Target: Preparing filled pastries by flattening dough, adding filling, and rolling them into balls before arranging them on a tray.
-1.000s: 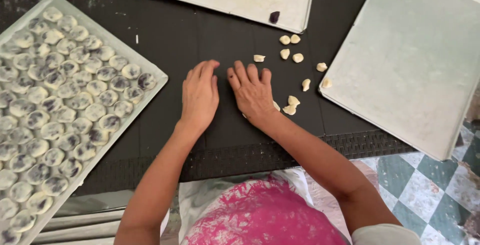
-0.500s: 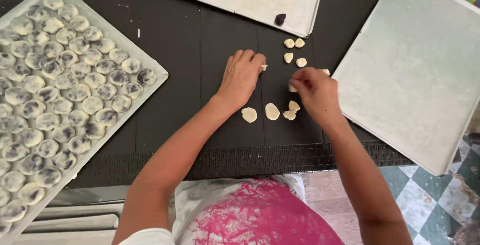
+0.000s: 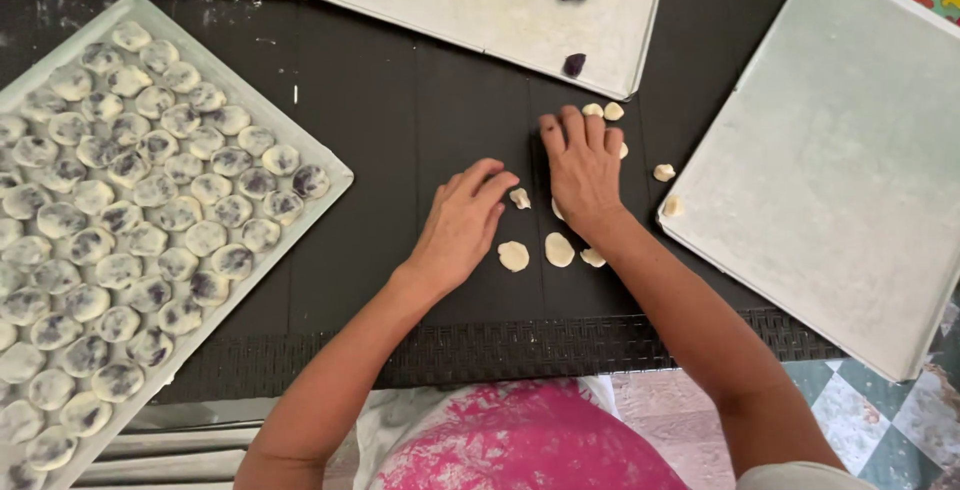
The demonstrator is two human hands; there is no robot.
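Both hands lie palm-down on the black table (image 3: 400, 110). The right hand (image 3: 585, 170) is spread flat with fingers together, pressing down on a pale bit of dough; only an edge of it peeks out at the hand's seven o'clock, so its shape is hidden. The left hand (image 3: 462, 225) rests loosely open, holding nothing, its fingertips just beside a small raw dough piece (image 3: 519, 198). Two flattened dough discs (image 3: 535, 253) sit at the right wrist's eight o'clock, kept within easy reach. More unpressed lumps (image 3: 603, 110) wait at the right hand's twelve o'clock. At nine o'clock a tray of filled dumplings (image 3: 130, 220) runs past the frame edge. The empty tray (image 3: 830, 170) at three o'clock is also cut off.
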